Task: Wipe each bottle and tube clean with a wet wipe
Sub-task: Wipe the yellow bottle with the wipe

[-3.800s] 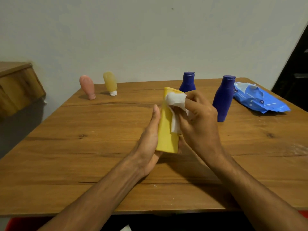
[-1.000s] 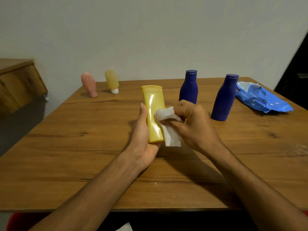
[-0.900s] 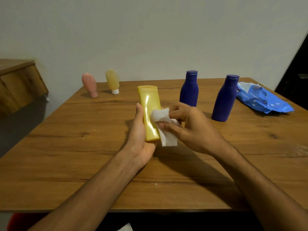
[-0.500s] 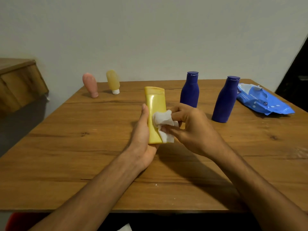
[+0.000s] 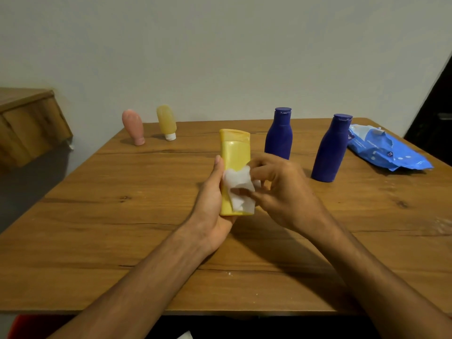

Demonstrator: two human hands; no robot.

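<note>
My left hand (image 5: 212, 206) holds a yellow bottle (image 5: 235, 155) upright above the middle of the wooden table (image 5: 122, 228), gripping its lower half from the left. My right hand (image 5: 281, 189) presses a white wet wipe (image 5: 238, 189) against the bottle's lower front. Two dark blue bottles (image 5: 279, 134) (image 5: 330, 149) stand behind my right hand. A pink tube (image 5: 133, 127) and a pale yellow tube (image 5: 167, 122) stand cap-down at the far left edge.
A blue wet-wipe pack (image 5: 386, 150) lies at the far right of the table. A wooden cabinet (image 5: 27, 123) sits off the table to the left. A pale wall runs behind the table.
The wipe has slid down the yellow bottle from its top to its lower front. The bottle has been turned and shifted a little in my left hand.
</note>
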